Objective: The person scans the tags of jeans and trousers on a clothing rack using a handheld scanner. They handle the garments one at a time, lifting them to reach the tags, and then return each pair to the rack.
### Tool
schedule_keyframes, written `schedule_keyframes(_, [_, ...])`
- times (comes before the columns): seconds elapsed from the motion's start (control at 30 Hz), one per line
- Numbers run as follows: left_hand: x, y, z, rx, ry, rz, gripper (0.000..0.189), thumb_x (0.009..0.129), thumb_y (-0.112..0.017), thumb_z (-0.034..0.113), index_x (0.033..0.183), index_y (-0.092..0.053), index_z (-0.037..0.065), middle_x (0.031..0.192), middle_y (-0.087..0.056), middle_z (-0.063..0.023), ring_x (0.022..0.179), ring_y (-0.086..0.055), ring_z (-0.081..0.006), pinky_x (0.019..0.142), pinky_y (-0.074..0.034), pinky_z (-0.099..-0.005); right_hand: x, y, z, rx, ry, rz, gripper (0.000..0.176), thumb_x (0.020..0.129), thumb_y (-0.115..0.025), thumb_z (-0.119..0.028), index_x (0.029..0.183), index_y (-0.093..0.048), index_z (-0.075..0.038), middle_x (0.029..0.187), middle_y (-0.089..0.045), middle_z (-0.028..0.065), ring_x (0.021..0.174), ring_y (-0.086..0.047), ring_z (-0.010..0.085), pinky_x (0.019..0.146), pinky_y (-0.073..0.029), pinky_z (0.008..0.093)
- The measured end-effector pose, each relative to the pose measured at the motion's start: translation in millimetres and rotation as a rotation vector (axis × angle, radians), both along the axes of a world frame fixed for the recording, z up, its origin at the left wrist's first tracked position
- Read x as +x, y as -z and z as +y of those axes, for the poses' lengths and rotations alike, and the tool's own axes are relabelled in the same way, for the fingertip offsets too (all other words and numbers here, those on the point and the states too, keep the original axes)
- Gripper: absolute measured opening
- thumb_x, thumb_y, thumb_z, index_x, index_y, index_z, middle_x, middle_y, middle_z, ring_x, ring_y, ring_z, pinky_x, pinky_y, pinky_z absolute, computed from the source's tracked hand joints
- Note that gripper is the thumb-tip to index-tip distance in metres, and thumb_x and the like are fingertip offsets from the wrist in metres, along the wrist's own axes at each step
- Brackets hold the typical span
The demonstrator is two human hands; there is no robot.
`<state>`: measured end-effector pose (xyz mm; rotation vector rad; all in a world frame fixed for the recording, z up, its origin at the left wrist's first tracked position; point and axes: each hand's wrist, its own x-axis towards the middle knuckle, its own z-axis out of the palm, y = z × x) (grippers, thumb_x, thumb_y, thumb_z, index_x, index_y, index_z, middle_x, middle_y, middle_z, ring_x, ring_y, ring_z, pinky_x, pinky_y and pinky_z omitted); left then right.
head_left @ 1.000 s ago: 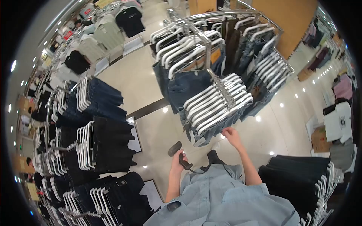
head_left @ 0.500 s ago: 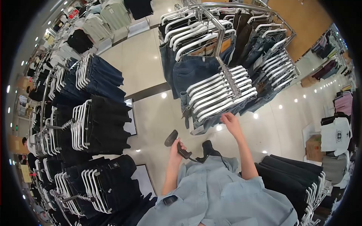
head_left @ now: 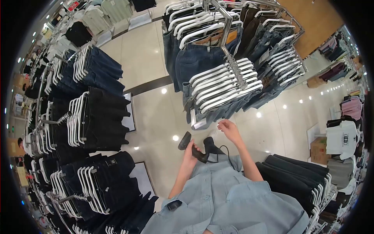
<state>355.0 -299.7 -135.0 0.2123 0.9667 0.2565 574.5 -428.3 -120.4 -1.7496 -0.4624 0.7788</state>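
My left hand (head_left: pixel 191 153) is wrapped around the handle of a black handheld barcode scanner (head_left: pixel 184 141), its head pointing up and away from me. A dark cable (head_left: pixel 226 150) runs near my waist. My right hand (head_left: pixel 229 131) is raised below the near end of a rack of jeans (head_left: pixel 196 58), fingers loosely bent and apart, with nothing visible in them. Just left of its fingertips a white tag (head_left: pixel 200 124) hangs from the nearest jeans, not touching the hand. White hangers (head_left: pixel 226 91) carry these jeans on a chrome arm (head_left: pixel 237 74).
Racks of dark trousers (head_left: pixel 107 117) line the left side. Black trousers (head_left: pixel 290 183) hang close by my right elbow. Tiled floor (head_left: pixel 156 113) lies between the racks. Farther right are a cardboard box (head_left: pixel 320 150) and a white T-shirt (head_left: pixel 343 137).
My left hand has brought the scanner slightly right and closer to the tag, its head tilting more upright. My right hand has moved left and a little down, toward the tag. The view has shifted slightly.
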Motion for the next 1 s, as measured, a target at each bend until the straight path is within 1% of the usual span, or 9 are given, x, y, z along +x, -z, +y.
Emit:
schedule_keyframes(0.17, [-12.0, 7.1, -21.5, -0.066, -0.015, -0.037, 0.025, 0.095, -0.073, 0.027, 0.087, -0.053, 0.013, 0.074, -0.053, -0.0007, 0.07, -0.055, -0.0164, 0.073, -0.052, -0.0362, -10.5, -4.9, -7.0, -0.024, -0.009, -0.022, 0.022, 0.1, -0.063, -0.017, 0.109, -0.066, 0.004, 0.093, -0.075, 0.0117, 0.086, -0.072, 0.0173, 0.081, -0.055, 0.03])
schedule_keyframes(0.27, [-12.3, -4.4, -35.6, -0.066, -0.018, -0.063, 0.026, 0.095, -0.073, 0.028, 0.086, -0.053, 0.013, 0.074, -0.052, -0.0003, 0.07, -0.055, -0.0163, 0.073, -0.051, -0.0361, -18.2, -3.2, -19.7, -0.012, -0.024, -0.039, 0.023, 0.1, -0.063, -0.017, 0.109, -0.066, 0.004, 0.092, -0.074, 0.0115, 0.087, -0.072, 0.0178, 0.082, -0.056, 0.0306])
schedule_keyframes(0.33, [-12.5, -0.6, -43.6, -0.071, -0.023, -0.071, 0.027, 0.095, -0.073, 0.028, 0.085, -0.053, 0.013, 0.073, -0.052, -0.0002, 0.07, -0.054, -0.0162, 0.073, -0.051, -0.036, -24.0, -7.3, -29.9, -0.108, -0.06, -0.011, 0.026, 0.102, -0.061, -0.02, 0.11, -0.066, 0.004, 0.096, -0.074, 0.0105, 0.092, -0.072, 0.0174, 0.082, -0.056, 0.0297])
schedule_keyframes(0.53, [-9.2, -3.9, -63.1, -0.077, -0.069, -0.095, 0.027, 0.096, -0.071, 0.028, 0.085, -0.052, 0.013, 0.073, -0.051, 0.0004, 0.07, -0.054, -0.0159, 0.074, -0.05, -0.0352, -24.9, -8.7, -39.5, -0.112, -0.106, 0.013, 0.023, 0.1, -0.064, -0.017, 0.108, -0.066, 0.004, 0.096, -0.074, 0.0118, 0.09, -0.073, 0.0176, 0.082, -0.057, 0.0295])
schedule_keyframes(0.67, [4.5, 0.8, -77.6, -0.075, -0.199, -0.113, 0.024, 0.095, -0.071, 0.025, 0.089, -0.052, 0.013, 0.074, -0.051, 0.0003, 0.07, -0.053, -0.0153, 0.073, -0.051, -0.0346, 0.8, -7.6, -26.7, -0.077, -0.218, 0.036, 0.021, 0.1, -0.063, -0.016, 0.106, -0.066, 0.004, 0.094, -0.073, 0.011, 0.088, -0.072, 0.0172, 0.081, -0.056, 0.0296])
schedule_keyframes(0.8, [34.5, -0.7, -90.0, -0.091, -0.294, -0.107, 0.022, 0.095, -0.071, 0.023, 0.09, -0.052, 0.012, 0.074, -0.052, 0.0, 0.07, -0.054, -0.0153, 0.072, -0.051, -0.0334, 39.5, -16.2, -21.3, -0.048, -0.353, -0.021, 0.02, 0.1, -0.063, -0.016, 0.104, -0.066, 0.004, 0.092, -0.072, 0.009, 0.085, -0.069, 0.0155, 0.081, -0.055, 0.0294])
schedule_keyframes(0.9, [62.2, -11.7, -103.3, -0.031, -0.364, -0.092, 0.021, 0.095, -0.07, 0.023, 0.091, -0.053, 0.012, 0.074, -0.052, 0.0, 0.07, -0.054, -0.015, 0.072, -0.05, -0.0334, 85.3, -45.1, -30.5, -0.024, -0.366, -0.083, 0.019, 0.1, -0.063, -0.015, 0.105, -0.067, 0.003, 0.091, -0.073, 0.0089, 0.085, -0.07, 0.0149, 0.08, -0.054, 0.0291])
schedule_keyframes(0.97, [77.1, -17.9, -111.8, -0.018, -0.367, -0.071, 0.019, 0.096, -0.07, 0.023, 0.091, -0.054, 0.013, 0.074, -0.051, 0.0004, 0.07, -0.053, -0.0144, 0.072, -0.05, -0.0335, 117.4, -66.2, -39.8, -0.033, -0.317, -0.133, 0.018, 0.098, -0.066, -0.014, 0.105, -0.067, 0.002, 0.091, -0.074, 0.0095, 0.083, -0.069, 0.0135, 0.079, -0.054, 0.0288])
schedule_keyframes(1.0, [83.4, -22.5, -116.5, 0.008, -0.392, -0.073, 0.02, 0.097, -0.069, 0.023, 0.091, -0.054, 0.013, 0.074, -0.051, 0.0006, 0.07, -0.052, -0.0142, 0.072, -0.049, -0.0334, 132.0, -83.9, -43.0, -0.024, -0.251, -0.296, 0.017, 0.096, -0.068, -0.014, 0.104, -0.068, 0.001, 0.089, -0.073, 0.0087, 0.082, -0.069, 0.0148, 0.078, -0.054, 0.0299])
